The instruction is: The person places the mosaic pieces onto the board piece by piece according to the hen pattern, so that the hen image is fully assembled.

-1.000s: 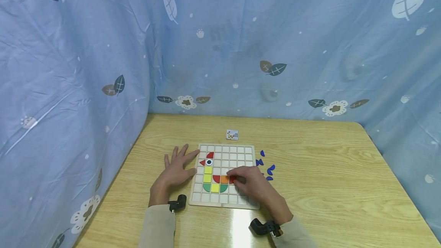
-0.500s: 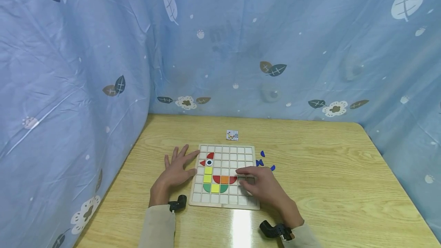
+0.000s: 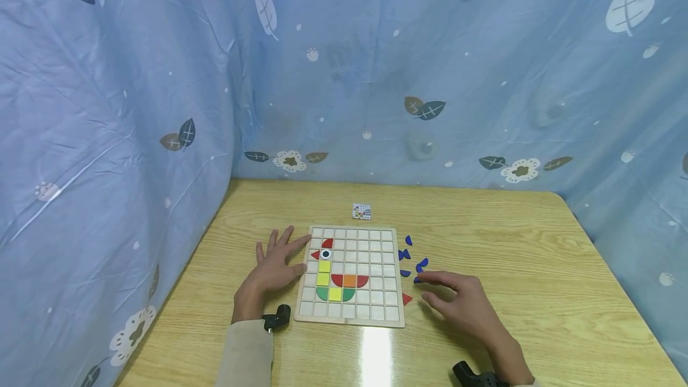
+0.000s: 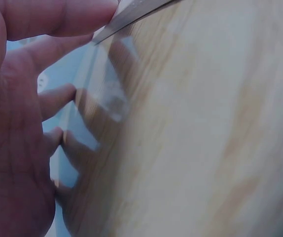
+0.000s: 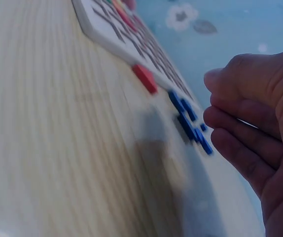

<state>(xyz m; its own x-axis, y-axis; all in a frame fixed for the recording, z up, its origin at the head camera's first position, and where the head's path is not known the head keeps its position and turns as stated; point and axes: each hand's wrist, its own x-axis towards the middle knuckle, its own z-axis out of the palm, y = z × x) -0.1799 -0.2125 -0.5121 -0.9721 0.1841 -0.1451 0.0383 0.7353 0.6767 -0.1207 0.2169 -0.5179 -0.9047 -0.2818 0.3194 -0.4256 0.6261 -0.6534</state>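
Observation:
A square wooden grid board [image 3: 350, 321] lies on the table, its left edge touched by the thumb and forefinger of my left hand [image 3: 273, 266], whose fingers are spread. Set in the grid are yellow squares [image 3: 323, 278], an orange square [image 3: 350, 280], red quarter-rounds [image 3: 362, 281], green quarter-rounds [image 3: 349, 294], a small red triangle [image 3: 315, 254] and an eye disc [image 3: 325, 254]. Off the board's right side, my right hand [image 3: 466, 302] hovers with fingers loosely bent and nothing between them. Its fingertips are right at the nearest of several blue rounded pieces [image 5: 186, 126].
A loose red triangle [image 3: 407, 299] lies against the board's right edge, with more blue pieces [image 3: 405, 254] beyond it. A small printed pattern card [image 3: 362, 211] sits behind the board. A blue patterned curtain [image 3: 344, 88] surrounds the table [image 3: 516, 255] at the back and sides.
My right hand has left the red quarter-round in the grid and moved right, off the board to the blue pieces. This uncovers the loose red triangle. My left hand stays put.

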